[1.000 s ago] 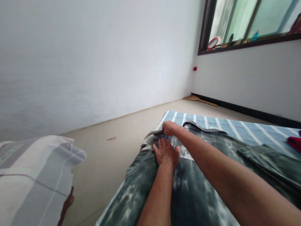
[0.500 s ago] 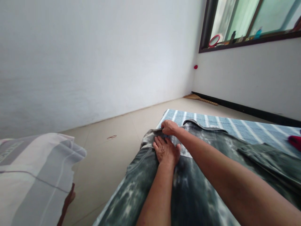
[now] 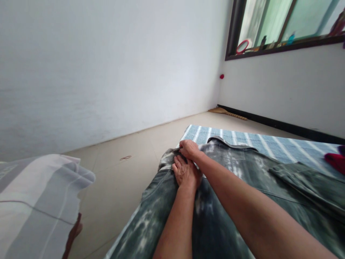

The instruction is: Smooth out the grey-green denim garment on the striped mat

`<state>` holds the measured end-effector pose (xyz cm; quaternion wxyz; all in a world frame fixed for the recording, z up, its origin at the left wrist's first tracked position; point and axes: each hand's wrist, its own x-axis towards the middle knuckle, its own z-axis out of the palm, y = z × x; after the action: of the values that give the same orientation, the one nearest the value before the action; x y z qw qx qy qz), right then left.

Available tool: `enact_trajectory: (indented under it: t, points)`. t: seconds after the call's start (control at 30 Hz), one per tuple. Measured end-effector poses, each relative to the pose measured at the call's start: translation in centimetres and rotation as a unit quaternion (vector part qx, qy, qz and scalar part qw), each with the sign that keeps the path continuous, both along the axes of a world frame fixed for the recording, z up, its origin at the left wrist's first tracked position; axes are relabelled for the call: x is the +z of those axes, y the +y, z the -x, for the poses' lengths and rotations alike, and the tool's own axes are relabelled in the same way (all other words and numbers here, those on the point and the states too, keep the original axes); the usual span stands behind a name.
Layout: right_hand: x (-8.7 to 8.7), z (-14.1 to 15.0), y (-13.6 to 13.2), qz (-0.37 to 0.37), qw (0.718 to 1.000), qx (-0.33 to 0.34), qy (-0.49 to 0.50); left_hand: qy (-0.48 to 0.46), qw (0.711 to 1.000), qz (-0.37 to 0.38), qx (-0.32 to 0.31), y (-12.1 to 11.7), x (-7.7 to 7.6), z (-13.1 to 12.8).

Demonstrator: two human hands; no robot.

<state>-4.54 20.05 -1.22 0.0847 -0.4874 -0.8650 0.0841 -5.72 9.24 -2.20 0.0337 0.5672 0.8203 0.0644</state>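
A dark green, mottled jacket (image 3: 231, 180) with a collar lies spread out in front of me on a blue-and-white striped bed cover. My left hand (image 3: 185, 173) rests flat on it near the left shoulder, fingers stretched out and palm down. Just beyond, my right hand (image 3: 189, 149) is closed on the jacket's cloth at the shoulder edge, and its wrist crosses close above the left hand. The right hand's fingertips are partly hidden. To the right, one sleeve (image 3: 302, 176) is folded over the body of the jacket.
The striped cover (image 3: 229, 136) shows beyond the collar, with red cloth (image 3: 335, 162) at its right. On the left stands something draped in grey-and-white cloth (image 3: 43, 201). A thin loop (image 3: 125, 158) and a broom (image 3: 229, 113) lie on the tiled floor. A mirror (image 3: 242, 46) sits on the windowsill.
My right hand has shifted slightly left along the shoulder edge, closer over my left hand. The left hand stays flat on the jacket. The whole view has turned a little to the right.
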Motion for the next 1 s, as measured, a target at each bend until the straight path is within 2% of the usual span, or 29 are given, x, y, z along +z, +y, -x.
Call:
enact_trajectory:
  t: [0.13, 0.3, 0.43, 0.6, 0.8, 1.0]
  points:
    - [0.8, -1.3, 0.7, 0.022, 0.999, 0.025, -0.016, 0.010, 1.000, -0.006, 0.004, 0.2, -0.6, 0.0]
    - [1.9, -5.0, 3.1, 0.065, 0.996, 0.030, -0.061, 0.015, 1.000, -0.011, 0.005, 0.1, -0.7, 0.0]
    - [1.8, -6.8, 3.9, 0.046, 0.995, 0.024, -0.087, 0.025, 1.000, -0.006, 0.001, 0.0, -0.3, -0.1]
    - [0.5, -6.8, 2.5, -0.036, 0.995, 0.007, -0.098, 0.020, 1.000, -0.009, 0.002, 0.1, -0.6, 0.0]
    - [0.4, -7.1, 0.5, -0.114, 0.990, 0.033, -0.080, 0.024, 1.000, -0.011, 0.009, 0.3, -0.8, -0.1]
    - [-1.7, -8.3, -1.8, -0.105, 0.992, 0.062, -0.044, 0.030, 1.000, 0.005, 0.007, 0.3, -0.7, -0.1]
